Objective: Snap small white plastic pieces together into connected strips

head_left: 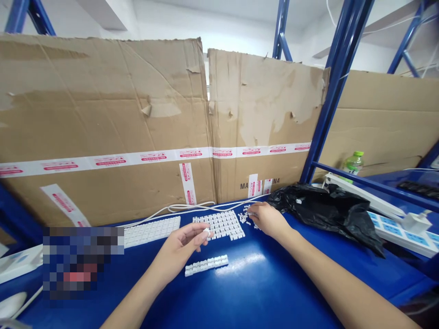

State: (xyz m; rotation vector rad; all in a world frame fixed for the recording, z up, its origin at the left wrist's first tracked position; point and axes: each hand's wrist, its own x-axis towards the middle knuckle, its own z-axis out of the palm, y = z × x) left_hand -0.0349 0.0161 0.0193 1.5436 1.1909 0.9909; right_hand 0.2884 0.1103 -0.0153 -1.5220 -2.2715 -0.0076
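Note:
My left hand point(185, 242) pinches a small white plastic piece point(207, 232) between thumb and fingertips, above the blue table. Just behind it lies a block of white plastic pieces set in close rows point(222, 223). My right hand point(269, 218) reaches down at a scatter of tiny white parts point(244, 215), its fingers drawn together; whatever they hold is too small to make out. In front of the rows, a short double strip of white pieces point(206, 265) lies by itself. Further left is a longer white panel of rows point(152, 230), partly behind my left hand.
Cardboard sheets point(103, 109) wall off the back, with white cables point(192, 206) along their foot. At right are a black plastic bag point(325, 210), a power strip point(404, 230) with a plug, and a bottle point(355, 162). A mouse point(12, 304) is at the left edge.

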